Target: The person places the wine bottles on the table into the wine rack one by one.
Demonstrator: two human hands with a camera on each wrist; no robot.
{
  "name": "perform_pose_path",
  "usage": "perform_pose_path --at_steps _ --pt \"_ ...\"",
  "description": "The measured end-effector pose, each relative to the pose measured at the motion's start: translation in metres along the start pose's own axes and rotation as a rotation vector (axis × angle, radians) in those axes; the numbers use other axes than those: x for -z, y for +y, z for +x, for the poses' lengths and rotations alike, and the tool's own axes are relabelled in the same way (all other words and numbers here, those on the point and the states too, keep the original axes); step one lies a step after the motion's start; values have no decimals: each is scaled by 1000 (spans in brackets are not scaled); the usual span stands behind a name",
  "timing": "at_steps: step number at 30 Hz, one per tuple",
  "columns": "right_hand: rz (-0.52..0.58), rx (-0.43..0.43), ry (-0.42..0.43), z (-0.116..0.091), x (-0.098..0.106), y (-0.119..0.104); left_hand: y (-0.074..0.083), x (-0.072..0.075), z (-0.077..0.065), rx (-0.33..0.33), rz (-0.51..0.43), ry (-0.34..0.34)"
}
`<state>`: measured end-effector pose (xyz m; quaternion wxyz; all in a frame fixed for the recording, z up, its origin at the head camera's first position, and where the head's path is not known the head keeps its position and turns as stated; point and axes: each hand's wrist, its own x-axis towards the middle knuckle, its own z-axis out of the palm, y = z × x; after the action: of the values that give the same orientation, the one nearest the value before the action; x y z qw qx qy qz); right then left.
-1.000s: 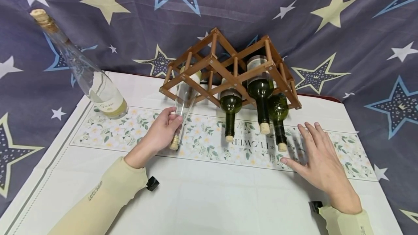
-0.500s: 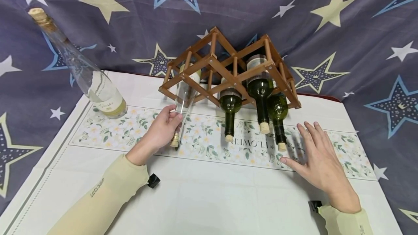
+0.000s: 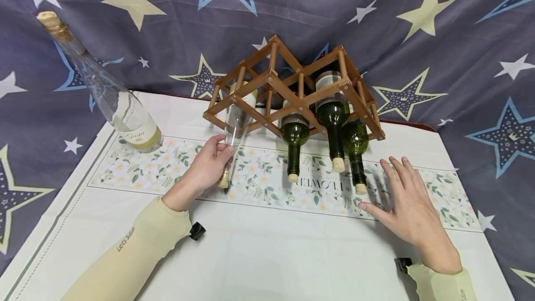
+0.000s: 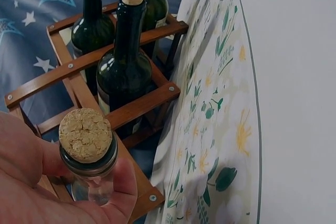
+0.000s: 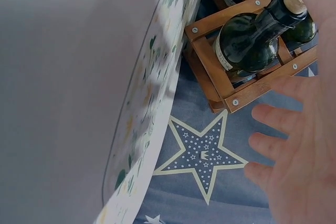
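In the head view my left hand point(image 3: 207, 165) grips the neck of a clear glass bottle point(image 3: 237, 122) that lies in the left slot of a wooden wine rack point(image 3: 288, 88). Its cork point(image 4: 85, 136) faces the camera in the left wrist view, with fingers and thumb around the neck. My right hand point(image 3: 411, 203) is spread beside the rack's right end, touching no bottle. Nearest to it is a green bottle point(image 3: 356, 140) in the lower right slot. Two more green bottles, a middle one point(image 3: 295, 131) and an upper one point(image 3: 333, 114), lie neck-forward in the rack.
A second clear corked bottle point(image 3: 133, 120) stands upright at the table's left. A floral runner point(image 3: 163, 166) crosses the white table point(image 3: 267, 254) in front of the rack. Behind hangs a dark star-patterned cloth point(image 3: 175, 27).
My left hand and the clear bottle's neck rose very slightly early on, then stayed still. The right hand and the other bottles have kept their places.
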<state>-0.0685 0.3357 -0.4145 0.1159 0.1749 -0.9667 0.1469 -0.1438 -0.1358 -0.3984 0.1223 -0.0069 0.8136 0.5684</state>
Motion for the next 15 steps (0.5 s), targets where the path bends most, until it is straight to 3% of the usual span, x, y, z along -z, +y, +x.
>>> perform_pose_path --at_steps 15 --pt "1 3 7 -1 0 -2 -2 6 -4 9 5 28"
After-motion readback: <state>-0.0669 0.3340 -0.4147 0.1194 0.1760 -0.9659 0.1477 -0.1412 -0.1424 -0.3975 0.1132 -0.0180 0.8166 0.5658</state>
